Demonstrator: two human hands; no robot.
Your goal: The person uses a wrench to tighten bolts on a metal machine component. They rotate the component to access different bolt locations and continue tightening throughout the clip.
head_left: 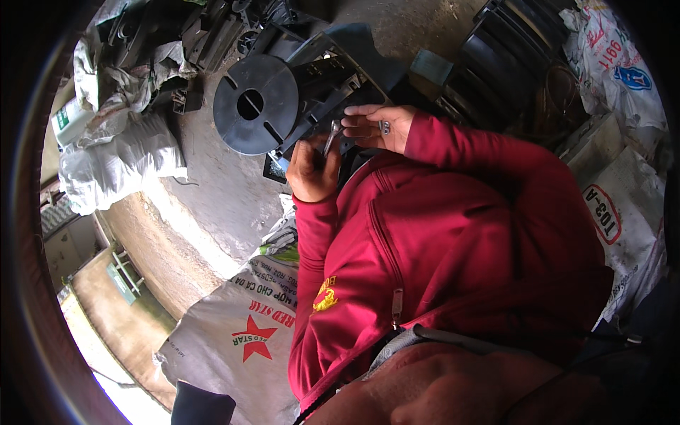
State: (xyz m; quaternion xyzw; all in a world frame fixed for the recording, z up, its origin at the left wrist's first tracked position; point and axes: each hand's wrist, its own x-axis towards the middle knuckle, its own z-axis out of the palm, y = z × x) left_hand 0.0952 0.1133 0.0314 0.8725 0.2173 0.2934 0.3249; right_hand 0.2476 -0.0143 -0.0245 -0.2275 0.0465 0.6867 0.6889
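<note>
Metal tool [331, 139], wrench-like by its rounded end, in left hand [310, 172]. Fingers curled round lower part, upper end sticking out clear of the grip. Long axis roughly 7 to 1 o'clock, rounded end at 1. Lower end hidden in the fist; exact type can't be told.

Right hand [379, 128] at 2 o'clock from left hand, fingers pointing to 9, spread and nearly straight, palm exposed. Small nut-like metal pieces [384, 127] lying in that palm near the finger bases, not clamped. Exact count unclear.

Key relation: nut-like pieces at about 3 o'clock from tool's exposed end, right fingers in between. Tool end just beside right fingertips; touching or apart, can't tell. Left hand nearer the dark slotted disc [278, 95], at 10 to 11 o'clock. Dark metal assembly at 12 o'clock [322, 74], beyond both hands. White sack with red star [212, 329] at 7 o'clock.
</note>
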